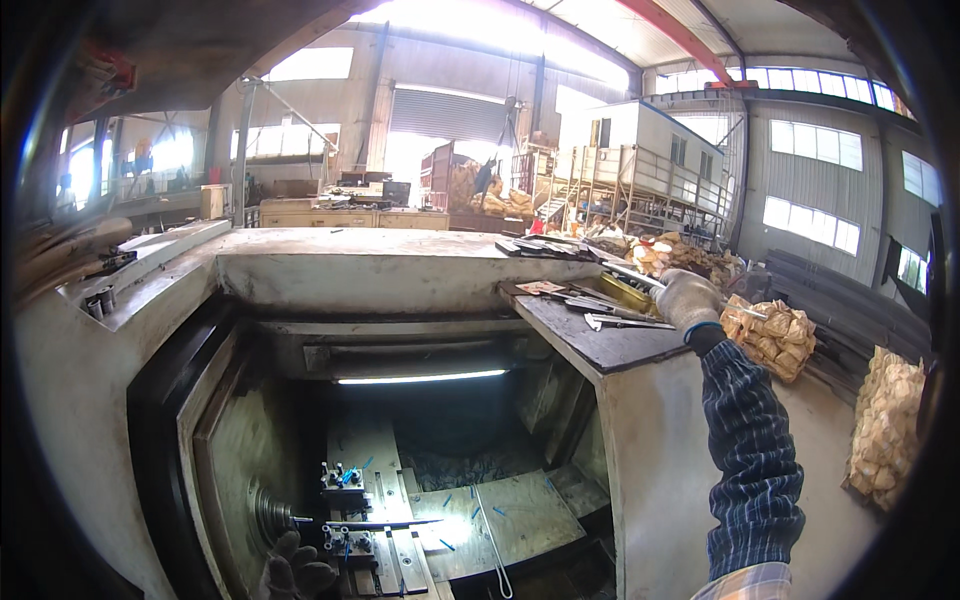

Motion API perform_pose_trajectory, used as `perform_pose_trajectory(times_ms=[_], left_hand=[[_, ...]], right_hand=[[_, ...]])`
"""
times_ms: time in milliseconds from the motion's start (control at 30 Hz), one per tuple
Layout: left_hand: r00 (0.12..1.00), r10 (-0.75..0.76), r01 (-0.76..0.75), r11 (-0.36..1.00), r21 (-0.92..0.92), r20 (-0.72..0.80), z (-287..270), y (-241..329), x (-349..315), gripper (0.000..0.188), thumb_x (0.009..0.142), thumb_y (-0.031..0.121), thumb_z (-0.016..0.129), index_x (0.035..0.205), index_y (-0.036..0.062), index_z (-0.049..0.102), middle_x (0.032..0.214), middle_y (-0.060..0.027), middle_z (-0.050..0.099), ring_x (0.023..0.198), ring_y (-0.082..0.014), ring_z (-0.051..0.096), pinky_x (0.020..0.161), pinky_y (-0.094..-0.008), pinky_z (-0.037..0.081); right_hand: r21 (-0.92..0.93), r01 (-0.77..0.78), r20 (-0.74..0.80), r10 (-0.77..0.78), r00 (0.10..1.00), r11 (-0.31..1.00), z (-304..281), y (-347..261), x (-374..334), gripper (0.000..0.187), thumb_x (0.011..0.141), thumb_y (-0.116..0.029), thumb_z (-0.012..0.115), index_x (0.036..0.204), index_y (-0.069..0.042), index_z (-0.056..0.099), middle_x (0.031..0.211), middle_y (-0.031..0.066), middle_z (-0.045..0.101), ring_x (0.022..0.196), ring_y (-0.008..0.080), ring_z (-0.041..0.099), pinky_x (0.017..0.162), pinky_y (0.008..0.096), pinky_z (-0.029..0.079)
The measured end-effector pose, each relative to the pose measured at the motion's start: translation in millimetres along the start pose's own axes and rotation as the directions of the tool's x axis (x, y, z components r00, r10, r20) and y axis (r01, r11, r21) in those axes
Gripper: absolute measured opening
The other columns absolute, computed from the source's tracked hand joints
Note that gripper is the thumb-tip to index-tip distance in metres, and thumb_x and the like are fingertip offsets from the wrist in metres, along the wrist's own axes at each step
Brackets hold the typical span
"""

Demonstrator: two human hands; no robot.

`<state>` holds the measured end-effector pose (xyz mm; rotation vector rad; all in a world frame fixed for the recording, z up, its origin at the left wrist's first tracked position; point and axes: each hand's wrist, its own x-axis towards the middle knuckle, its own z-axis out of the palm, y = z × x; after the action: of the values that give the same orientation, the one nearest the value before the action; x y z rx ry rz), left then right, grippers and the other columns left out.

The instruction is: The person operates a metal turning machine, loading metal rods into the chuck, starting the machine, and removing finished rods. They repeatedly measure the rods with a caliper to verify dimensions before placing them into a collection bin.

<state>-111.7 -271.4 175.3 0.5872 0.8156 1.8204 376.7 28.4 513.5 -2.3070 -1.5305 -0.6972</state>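
My right hand (690, 302), in a grey work glove, is closed around a thin metal rod (640, 274) at the right side of the machine. The rod's other end sticks out beyond the glove. It passes over a dark ledge (640, 343) holding several slim metal hand tools (625, 320) and a yellowish tray (625, 292). My left hand (292, 572), also gloved, is low inside the machine with its fingers apart. It is just below the round chuck (271, 515) and beside the near tool block (348, 543). A dark slender bar (385, 524) lies along that block.
A second tool block (343, 476) stands farther back in the machine bed. A bent pale rod (491, 540) lies on the sloping metal plate (545, 510), among small blue bits. A lit tube (422, 377) crosses the back. Filled mesh sacks (768, 337) stand on the right.
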Motion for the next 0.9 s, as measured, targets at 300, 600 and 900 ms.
perform_pose_trajectory(times_ms=[300,600,900], left_hand=[[1.000,0.000,0.001,0.999,0.049,-0.023,3,2,11,0.059,0.103,0.034,0.062,0.150,0.0022,0.046,0.132,-0.0163,0.063,0.115,-0.0262,0.063,0.098,-0.0420,0.053],[0.999,0.016,-0.013,0.998,0.062,-0.050,4,2,19,0.057,0.103,0.032,0.063,0.149,0.0025,0.048,0.131,-0.0154,0.063,0.112,-0.0249,0.063,0.095,-0.0410,0.052],[0.993,0.041,-0.031,0.995,0.090,-0.110,3,4,24,0.055,0.102,0.030,0.064,0.148,0.0027,0.049,0.129,-0.0146,0.063,0.109,-0.0235,0.062,0.092,-0.0399,0.052]], right_hand=[[-0.065,0.094,-0.062,-0.098,0.993,0.993,30,-14,37,0.028,0.096,-0.030,0.062,0.108,-0.010,0.077,0.105,0.0151,0.078,0.098,0.0347,0.076,0.069,0.0558,0.060],[0.057,0.005,-0.013,-0.004,1.000,0.998,7,-13,68,0.034,0.096,-0.036,0.059,0.112,-0.012,0.077,0.113,0.0153,0.076,0.107,0.0339,0.074,0.086,0.0517,0.059],[0.158,-0.180,-0.004,0.183,0.983,0.971,60,-24,142,0.051,0.089,-0.047,0.074,0.120,-0.007,0.074,0.117,0.0204,0.074,0.110,0.0339,0.072,0.093,0.0458,0.056]])
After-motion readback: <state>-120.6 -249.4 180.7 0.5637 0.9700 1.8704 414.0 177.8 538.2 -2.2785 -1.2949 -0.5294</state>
